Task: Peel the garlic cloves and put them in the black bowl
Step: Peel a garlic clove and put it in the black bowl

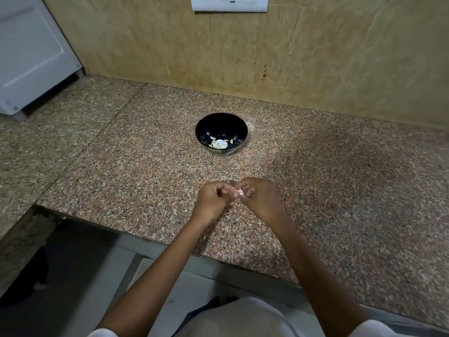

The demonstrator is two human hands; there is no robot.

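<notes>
Nearest me, left hand (pixel 213 197) and right hand (pixel 261 194) pinched one garlic clove (pixel 239 193) together above speckled granite counter (pixel 121 166). Black bowl (pixel 206 127), farther back, held peeled cloves (pixel 220 143); count unclear. Tan wall; socket plate (pixel 229 3) cut off on top.

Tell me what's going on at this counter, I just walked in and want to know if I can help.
A person is peeling garlic by hand. Both hands, left hand and right hand, are pinched together on one garlic clove above the granite counter. Farther back, near the wall, the black bowl already holds a few pale peeled cloves. The clove in hand has not yet gone in.
</notes>
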